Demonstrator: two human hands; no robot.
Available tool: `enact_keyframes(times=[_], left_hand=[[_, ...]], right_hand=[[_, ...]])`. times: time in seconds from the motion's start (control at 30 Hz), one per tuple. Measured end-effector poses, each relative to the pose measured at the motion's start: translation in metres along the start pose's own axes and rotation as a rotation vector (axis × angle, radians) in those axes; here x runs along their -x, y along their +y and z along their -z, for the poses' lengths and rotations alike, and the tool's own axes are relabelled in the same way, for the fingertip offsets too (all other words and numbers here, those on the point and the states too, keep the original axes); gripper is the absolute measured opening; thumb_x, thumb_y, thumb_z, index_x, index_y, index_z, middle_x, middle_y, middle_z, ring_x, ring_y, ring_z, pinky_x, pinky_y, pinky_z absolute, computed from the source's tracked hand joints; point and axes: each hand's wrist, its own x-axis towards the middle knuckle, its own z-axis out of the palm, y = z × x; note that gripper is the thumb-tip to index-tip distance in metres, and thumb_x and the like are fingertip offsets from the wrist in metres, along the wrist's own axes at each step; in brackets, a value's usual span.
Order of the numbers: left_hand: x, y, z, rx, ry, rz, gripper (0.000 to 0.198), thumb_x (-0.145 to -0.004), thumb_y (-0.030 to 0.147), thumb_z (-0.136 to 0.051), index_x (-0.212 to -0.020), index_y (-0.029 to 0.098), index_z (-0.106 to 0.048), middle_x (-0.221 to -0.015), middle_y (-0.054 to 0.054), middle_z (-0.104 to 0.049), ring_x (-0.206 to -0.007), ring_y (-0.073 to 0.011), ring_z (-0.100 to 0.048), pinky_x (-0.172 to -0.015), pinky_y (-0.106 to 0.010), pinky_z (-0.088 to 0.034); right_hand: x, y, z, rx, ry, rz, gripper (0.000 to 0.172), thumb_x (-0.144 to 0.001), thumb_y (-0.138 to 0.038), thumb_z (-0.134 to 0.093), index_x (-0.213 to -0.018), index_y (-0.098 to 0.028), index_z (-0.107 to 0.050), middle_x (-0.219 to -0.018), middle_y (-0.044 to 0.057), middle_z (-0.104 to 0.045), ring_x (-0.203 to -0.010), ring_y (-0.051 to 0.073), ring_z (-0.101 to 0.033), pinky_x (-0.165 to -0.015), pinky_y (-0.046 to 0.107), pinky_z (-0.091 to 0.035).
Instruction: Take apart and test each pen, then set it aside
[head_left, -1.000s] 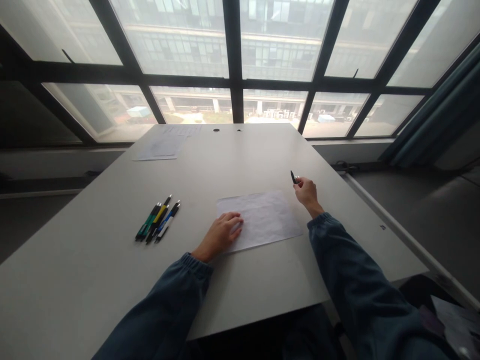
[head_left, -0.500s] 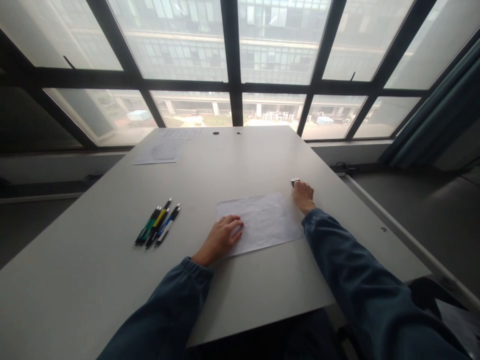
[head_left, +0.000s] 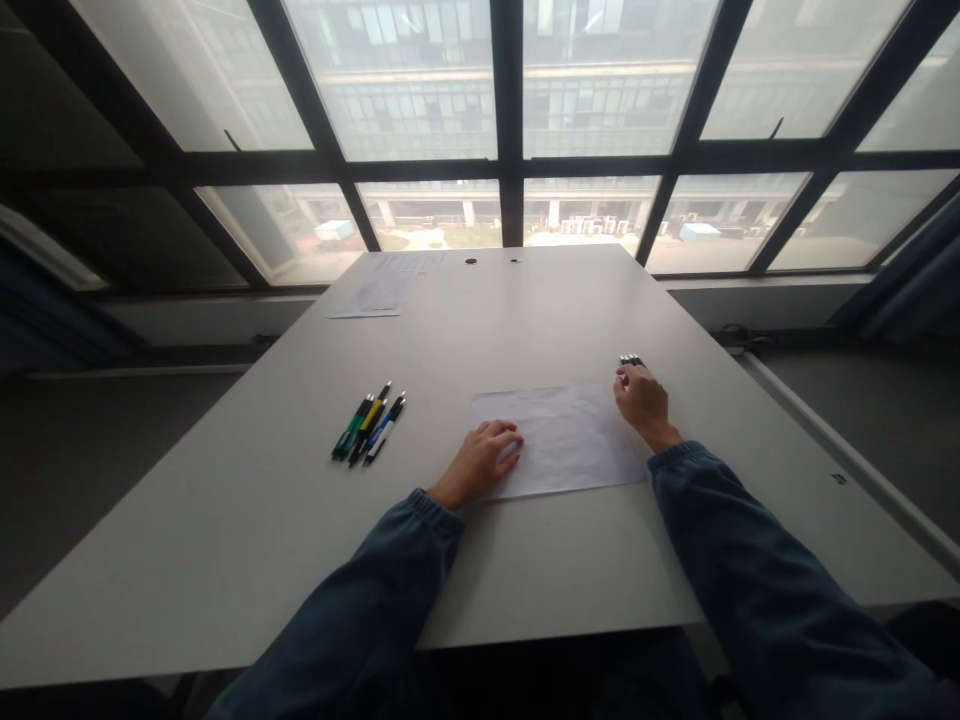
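Observation:
A white sheet of paper (head_left: 566,440) lies on the white table. My left hand (head_left: 480,462) rests on its left part, palm down, fingers loosely extended and holding nothing. Just past the sheet's upper right corner is my right hand (head_left: 643,400), its fingers curled in. Several silver tips with black ends (head_left: 631,360), like pen tips, poke out beyond the right knuckles. The hand hides the rest of them, and what its fingers grip is hidden too. To the left of the paper, several pens (head_left: 369,428) with green, yellow, blue and white parts lie side by side.
Printed sheets (head_left: 367,293) lie at the table's far left. Two round dark spots, one a larger hole (head_left: 471,261), show near the far edge. A small dark mark (head_left: 838,479) is on the right side of the table (head_left: 225,560). Large windows stand behind.
The view has turned left, so everything sits further right in the picture. My right hand has drawn back slightly from the silver tips, showing more of them. My left hand stays on the paper.

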Motion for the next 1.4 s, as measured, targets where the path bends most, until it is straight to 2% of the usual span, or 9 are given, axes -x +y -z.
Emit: enact_keyframes(times=[0.2, 0.3, 0.4, 0.47, 0.53, 0.63, 0.8, 1.0, 1.4], left_hand=[[-0.001, -0.002, -0.002, 0.02, 0.034, 0.002, 0.023, -0.09, 0.024, -0.059, -0.11, 0.025, -0.068, -0.124, -0.006, -0.064, -0.117, -0.0224, -0.057, -0.101, -0.04, -0.046], [0.001, -0.001, -0.003, 0.006, 0.028, -0.015, 0.025, -0.092, 0.025, -0.056, -0.113, 0.024, -0.067, -0.127, -0.006, -0.063, -0.12, -0.0221, -0.056, -0.104, -0.041, -0.044], [0.005, 0.0, 0.002, -0.053, 0.018, -0.026, 0.029, -0.093, 0.029, -0.055, -0.119, 0.025, -0.065, -0.134, -0.007, -0.06, -0.126, -0.0231, -0.052, -0.112, -0.046, -0.035], [0.009, -0.003, 0.009, -0.075, 0.007, -0.039, 0.035, -0.093, 0.033, -0.054, -0.126, 0.025, -0.061, -0.139, -0.006, -0.057, -0.131, -0.0231, -0.049, -0.116, -0.049, -0.027], [0.011, -0.01, 0.017, -0.072, 0.011, -0.029, 0.039, -0.095, 0.033, -0.051, -0.133, 0.026, -0.056, -0.141, -0.006, -0.055, -0.133, -0.0216, -0.047, -0.118, -0.048, -0.024], [0.01, -0.024, 0.024, -0.073, 0.033, 0.051, 0.038, -0.094, 0.03, -0.051, -0.131, 0.028, -0.058, -0.141, -0.005, -0.055, -0.136, -0.0228, -0.045, -0.118, -0.05, -0.024], [0.009, -0.033, 0.022, -0.058, -0.059, 0.056, 0.04, -0.092, 0.031, -0.054, -0.131, 0.028, -0.059, -0.147, -0.005, -0.049, -0.139, -0.0247, -0.041, -0.118, -0.049, -0.027], [0.015, -0.028, 0.02, -0.064, -0.047, 0.112, 0.043, -0.093, 0.03, -0.052, -0.135, 0.028, -0.056, -0.148, -0.005, -0.047, -0.14, -0.0256, -0.039, -0.117, -0.05, -0.03], [0.021, -0.022, 0.021, -0.072, -0.045, 0.117, 0.044, -0.093, 0.028, -0.052, -0.137, 0.029, -0.054, -0.149, -0.005, -0.046, -0.141, -0.0252, -0.038, -0.117, -0.052, -0.031]], right_hand=[[0.014, -0.009, -0.003, -0.307, 0.043, 0.15, 0.025, -0.087, -0.021, -0.046, -0.099, -0.016, -0.067, -0.089, 0.007, -0.067, -0.075, 0.02, -0.06, -0.073, 0.031, -0.045], [0.02, -0.014, -0.006, -0.415, -0.009, 0.202, 0.024, -0.087, -0.022, -0.046, -0.096, -0.016, -0.068, -0.086, 0.006, -0.067, -0.067, 0.018, -0.057, -0.071, 0.031, -0.046], [0.025, -0.018, -0.012, -0.474, -0.078, 0.209, 0.025, -0.086, -0.023, -0.048, -0.101, -0.017, -0.068, -0.084, 0.005, -0.067, -0.064, 0.017, -0.056, -0.069, 0.031, -0.047], [0.027, -0.019, -0.016, -0.49, -0.133, 0.23, 0.024, -0.085, -0.023, -0.05, -0.1, -0.018, -0.068, -0.084, 0.005, -0.067, -0.069, 0.019, -0.057, -0.071, 0.032, -0.048], [0.026, -0.02, -0.017, -0.496, -0.187, 0.274, 0.021, -0.084, -0.023, -0.052, -0.095, -0.019, -0.069, -0.086, 0.006, -0.067, -0.079, 0.021, -0.06, -0.077, 0.034, -0.049], [0.024, -0.02, -0.015, -0.523, -0.214, 0.301, 0.019, -0.082, -0.02, -0.054, -0.092, -0.021, -0.069, -0.095, 0.007, -0.069, -0.095, 0.025, -0.059, -0.089, 0.039, -0.048], [0.027, -0.018, -0.006, -0.608, -0.251, 0.291, 0.024, -0.082, -0.016, -0.053, -0.097, -0.023, -0.07, -0.107, 0.008, -0.069, -0.106, 0.026, -0.058, -0.097, 0.044, -0.047], [0.032, -0.017, -0.004, -0.627, -0.313, 0.327, 0.026, -0.083, -0.015, -0.055, -0.1, -0.026, -0.072, -0.115, 0.008, -0.068, -0.111, 0.027, -0.057, -0.098, 0.048, -0.048], [0.029, -0.013, -0.01, -0.659, -0.304, 0.321, 0.026, -0.083, -0.015, -0.057, -0.098, -0.027, -0.074, -0.114, 0.007, -0.068, -0.111, 0.028, -0.058, -0.097, 0.049, -0.05]])
